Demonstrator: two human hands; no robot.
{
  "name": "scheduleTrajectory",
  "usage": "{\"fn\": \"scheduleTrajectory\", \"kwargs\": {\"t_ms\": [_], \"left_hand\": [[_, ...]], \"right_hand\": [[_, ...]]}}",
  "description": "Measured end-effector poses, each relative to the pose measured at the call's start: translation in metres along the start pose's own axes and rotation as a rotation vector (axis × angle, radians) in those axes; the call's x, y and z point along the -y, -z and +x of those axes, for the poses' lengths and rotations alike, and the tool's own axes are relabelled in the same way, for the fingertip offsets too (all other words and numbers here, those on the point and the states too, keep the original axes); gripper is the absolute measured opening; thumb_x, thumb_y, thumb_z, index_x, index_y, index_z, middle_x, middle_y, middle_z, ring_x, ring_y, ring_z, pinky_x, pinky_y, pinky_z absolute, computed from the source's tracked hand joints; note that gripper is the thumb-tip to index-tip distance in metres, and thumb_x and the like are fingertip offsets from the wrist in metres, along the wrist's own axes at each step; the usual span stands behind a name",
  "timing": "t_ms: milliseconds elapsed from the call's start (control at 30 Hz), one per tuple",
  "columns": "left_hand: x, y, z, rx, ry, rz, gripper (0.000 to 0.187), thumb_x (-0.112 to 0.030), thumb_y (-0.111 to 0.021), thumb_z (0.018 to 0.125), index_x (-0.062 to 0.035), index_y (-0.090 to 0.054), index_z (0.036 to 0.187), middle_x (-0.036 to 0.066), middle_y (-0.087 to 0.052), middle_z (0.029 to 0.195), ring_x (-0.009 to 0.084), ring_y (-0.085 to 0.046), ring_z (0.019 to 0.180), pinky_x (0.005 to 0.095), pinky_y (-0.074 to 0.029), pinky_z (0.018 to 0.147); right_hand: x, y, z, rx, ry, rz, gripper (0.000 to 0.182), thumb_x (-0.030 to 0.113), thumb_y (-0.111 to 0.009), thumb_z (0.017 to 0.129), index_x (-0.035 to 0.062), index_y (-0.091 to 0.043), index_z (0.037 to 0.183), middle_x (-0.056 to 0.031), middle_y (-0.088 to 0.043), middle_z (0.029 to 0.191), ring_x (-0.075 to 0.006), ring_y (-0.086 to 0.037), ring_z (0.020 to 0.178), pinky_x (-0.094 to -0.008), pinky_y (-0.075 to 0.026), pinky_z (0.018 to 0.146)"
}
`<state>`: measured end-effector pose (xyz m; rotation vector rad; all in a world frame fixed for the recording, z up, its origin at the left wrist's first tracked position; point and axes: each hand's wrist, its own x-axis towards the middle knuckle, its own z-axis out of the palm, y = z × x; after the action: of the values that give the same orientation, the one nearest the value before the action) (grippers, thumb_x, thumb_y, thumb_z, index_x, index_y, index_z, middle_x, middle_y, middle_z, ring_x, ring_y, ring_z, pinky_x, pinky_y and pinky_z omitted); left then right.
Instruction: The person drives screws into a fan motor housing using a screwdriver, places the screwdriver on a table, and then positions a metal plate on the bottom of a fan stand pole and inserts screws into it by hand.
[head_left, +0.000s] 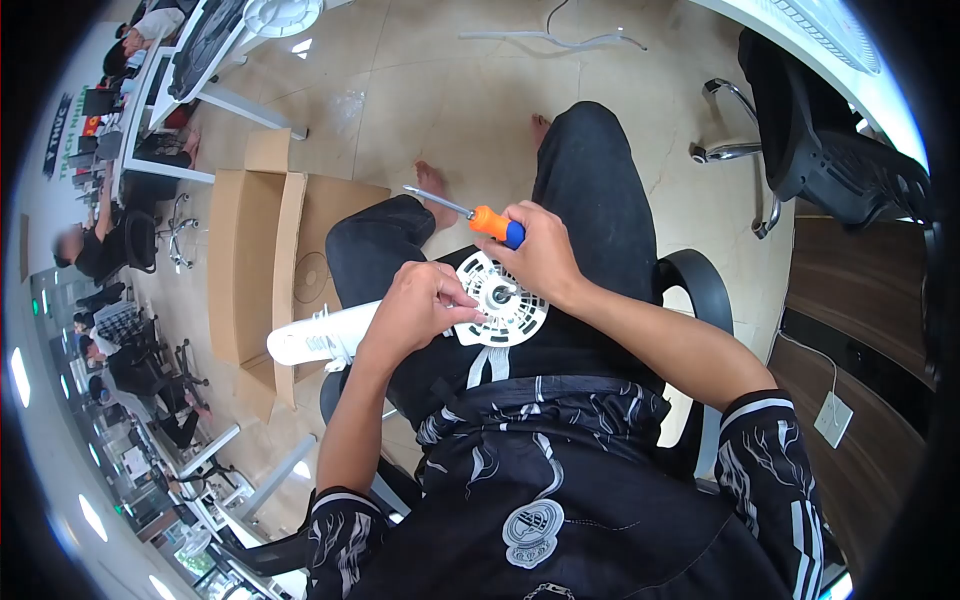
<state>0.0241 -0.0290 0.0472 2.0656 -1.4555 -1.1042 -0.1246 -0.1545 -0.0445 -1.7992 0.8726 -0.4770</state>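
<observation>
The right hand grips a screwdriver; the left hand bends fingers over the white disc, hold unclear; seemingly screw work, next needing the tip turned there.

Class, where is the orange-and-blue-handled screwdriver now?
In the head view, the orange-and-blue-handled screwdriver is in the right hand, pictured just above the round white slotted disc.

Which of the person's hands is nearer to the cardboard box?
The left. The left hand is to the right of the cardboard box, at the left side of the slotted white disc. The right hand is farther right, holding the orange-and-blue screwdriver.
</observation>
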Motion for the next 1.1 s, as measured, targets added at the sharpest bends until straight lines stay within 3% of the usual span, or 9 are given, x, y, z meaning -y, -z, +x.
{"fn": "scheduleTrajectory", "kwargs": {"t_ms": [200, 400, 767, 1100], "left_hand": [[0.000, 0.008, 0.015, 0.132, 0.069, 0.010, 0.027, -0.010, -0.095, 0.064, -0.0004, -0.082, 0.085, 0.010, -0.068, 0.071, 0.0203, -0.063, 0.064, 0.0322, -0.047, 0.061], [-0.001, 0.011, 0.017, 0.183, -0.016, 0.034, 0.027, -0.011, -0.095, 0.064, 0.0003, -0.081, 0.084, 0.010, -0.070, 0.072, 0.0200, -0.062, 0.063, 0.0318, -0.048, 0.061], [0.006, 0.007, 0.015, 0.138, -0.088, 0.038, 0.027, -0.010, -0.095, 0.064, -0.0010, -0.082, 0.086, 0.011, -0.071, 0.073, 0.0198, -0.063, 0.063, 0.0326, -0.048, 0.061], [0.010, 0.007, 0.009, 0.109, -0.112, 0.003, 0.027, -0.011, -0.095, 0.066, -0.0038, -0.083, 0.090, 0.009, -0.069, 0.073, 0.0176, -0.061, 0.062, 0.0307, -0.046, 0.058]], "right_hand": [[-0.003, -0.001, 0.001, 0.004, 0.020, 0.024, 0.031, 0.021, -0.088, 0.078, -0.0004, -0.070, 0.089, -0.0164, -0.063, 0.086, -0.0380, -0.063, 0.079, -0.0458, -0.049, 0.073], [0.000, 0.001, 0.002, -0.023, 0.052, 0.046, 0.032, 0.021, -0.090, 0.077, -0.0003, -0.070, 0.089, -0.0155, -0.060, 0.082, -0.0363, -0.062, 0.074, -0.0444, -0.048, 0.070], [0.003, 0.002, 0.003, -0.006, 0.047, 0.067, 0.035, 0.024, -0.091, 0.077, -0.0015, -0.072, 0.093, -0.0172, -0.061, 0.083, -0.0369, -0.062, 0.074, -0.0442, -0.048, 0.070], [0.003, 0.003, 0.004, 0.012, 0.033, 0.094, 0.035, 0.023, -0.091, 0.078, -0.0025, -0.071, 0.093, -0.0151, -0.060, 0.081, -0.0325, -0.058, 0.070, -0.0413, -0.047, 0.068]]}}
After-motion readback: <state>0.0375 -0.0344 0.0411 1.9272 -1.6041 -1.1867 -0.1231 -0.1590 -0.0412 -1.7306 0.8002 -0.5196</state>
